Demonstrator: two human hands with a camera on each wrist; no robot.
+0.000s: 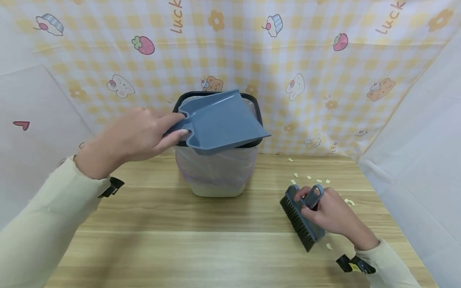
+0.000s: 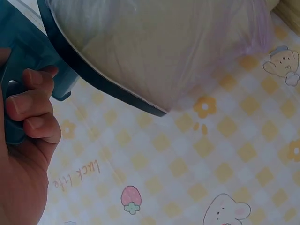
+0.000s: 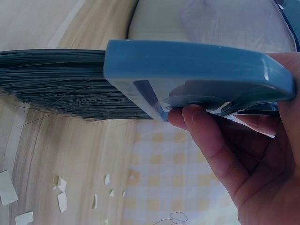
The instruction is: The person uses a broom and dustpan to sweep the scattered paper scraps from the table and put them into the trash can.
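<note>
Cream long sleeves [image 1: 54, 216], black wrist pieces [image 1: 112, 187]; yellow patch [image 1: 354, 267] on right one

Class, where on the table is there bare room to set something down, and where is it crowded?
The widest free patch of table lies in front of the bin, left of the brush; a narrower one runs between them. The right side is crowded, with pale scraps around the brush; the dustpan blocks most of the bin's mouth.

Bin [image 1: 217, 172] interior mostly hidden beneath dustpan [image 1: 225, 122]; contents indeterminate. Dustpan's handle [image 1: 176, 127] largely covered by left hand [image 1: 135, 134]. Right wrist view: brush bristles [image 3: 56, 84] cut off at left edge.
</note>
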